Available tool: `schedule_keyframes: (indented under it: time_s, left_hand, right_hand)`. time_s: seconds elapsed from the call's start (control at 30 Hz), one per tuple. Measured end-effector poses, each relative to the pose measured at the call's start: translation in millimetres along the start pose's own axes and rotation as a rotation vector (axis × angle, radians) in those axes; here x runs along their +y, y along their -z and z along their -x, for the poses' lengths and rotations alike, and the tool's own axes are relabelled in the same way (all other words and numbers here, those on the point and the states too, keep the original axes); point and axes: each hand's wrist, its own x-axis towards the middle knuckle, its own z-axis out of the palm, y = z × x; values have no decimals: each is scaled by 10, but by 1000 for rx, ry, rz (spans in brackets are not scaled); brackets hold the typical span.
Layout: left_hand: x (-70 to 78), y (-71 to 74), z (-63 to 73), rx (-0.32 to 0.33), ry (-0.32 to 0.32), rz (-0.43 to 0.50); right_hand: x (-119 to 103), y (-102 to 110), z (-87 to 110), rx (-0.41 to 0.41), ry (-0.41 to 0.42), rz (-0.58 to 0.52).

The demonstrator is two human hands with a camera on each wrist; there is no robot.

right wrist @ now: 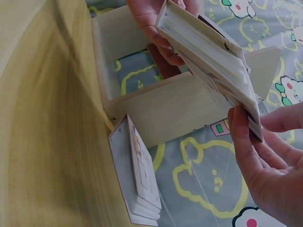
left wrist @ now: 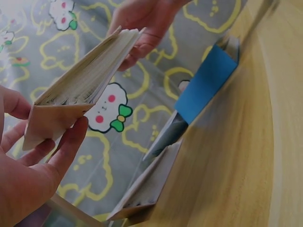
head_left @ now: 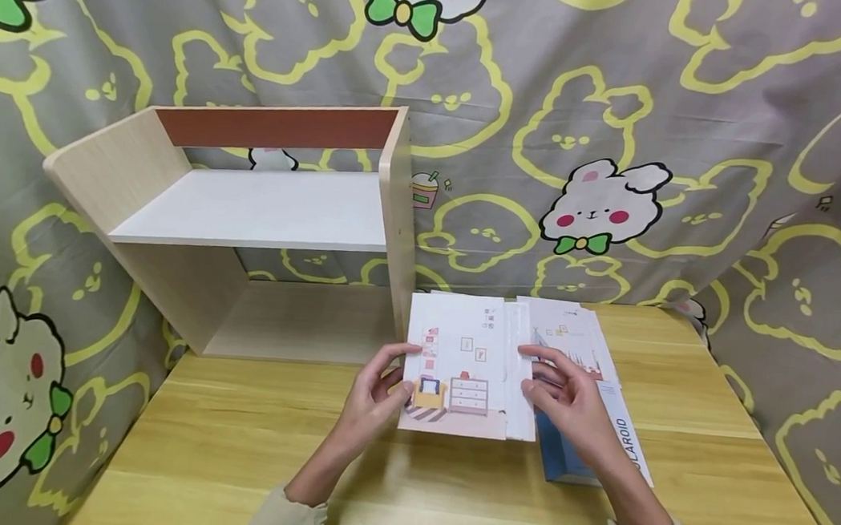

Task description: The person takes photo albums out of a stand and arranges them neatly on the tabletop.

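Between both hands, above the table, is a photo album (head_left: 468, 362) with a white cover showing drawn furniture. My left hand (head_left: 376, 392) grips its left edge with thumb and fingers. At the other edge, my right hand (head_left: 574, 400) pinches a narrow white flap of the cover. Thick, slightly fanned pages show in the left wrist view, where the album (left wrist: 80, 90) is tilted. Below and beside the right hand lies a blue-and-white book (head_left: 568, 452) with part of the lettering "LAROID". Another illustrated album (head_left: 575, 328) lies behind it, partly covered.
A two-tier wooden shelf (head_left: 250, 208) stands at the back left, its right side panel close to the held album. The wooden table (head_left: 236, 444) reaches back to a patterned curtain (head_left: 481, 218). A further album (right wrist: 139, 175) on the table shows in the right wrist view.
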Motion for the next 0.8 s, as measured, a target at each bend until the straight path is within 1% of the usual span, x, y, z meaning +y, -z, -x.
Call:
schedule_keyframes:
  time_s: [0.33,0.6,0.8]
  left_hand:
    - [-45,26,27,-9,36,-4]
    - [-125,52,71,-33,93,-1]
    - [-185,64,93,-41,120,-2]
  right_hand:
    - [18,-6,-11,-14,-20,16]
    - [38,23,-8,-65,-104,12]
    - [75,9,3,-73,-132,15]
